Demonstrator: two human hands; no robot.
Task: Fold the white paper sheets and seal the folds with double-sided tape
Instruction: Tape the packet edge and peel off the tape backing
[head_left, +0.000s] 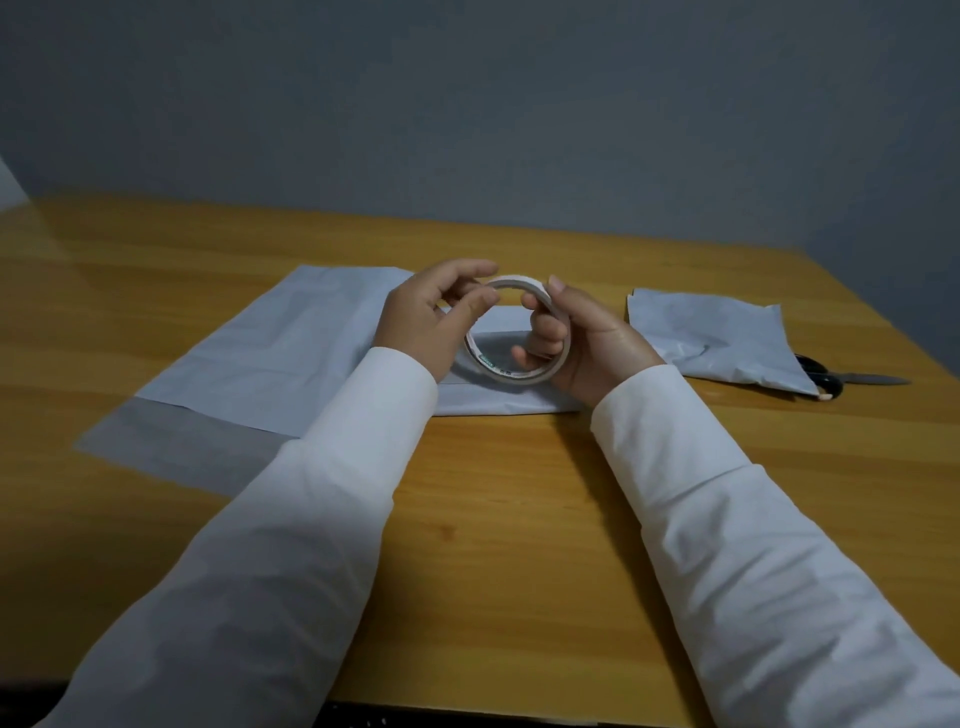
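Note:
A large white paper sheet (270, 358) lies flat on the wooden table, partly folded, under both hands. My right hand (587, 343) holds a white roll of double-sided tape (519, 375) upright above the sheet, with fingers through its hole. My left hand (436, 317) pinches at the upper left rim of the roll with thumb and forefinger. A smaller folded, creased white sheet (711, 338) rests to the right.
Black-handled scissors (836, 380) lie at the right, partly under the smaller sheet, blades pointing right. The wooden table (498, 545) runs to a grey wall behind; its front edge is near me. White sleeves cover both forearms.

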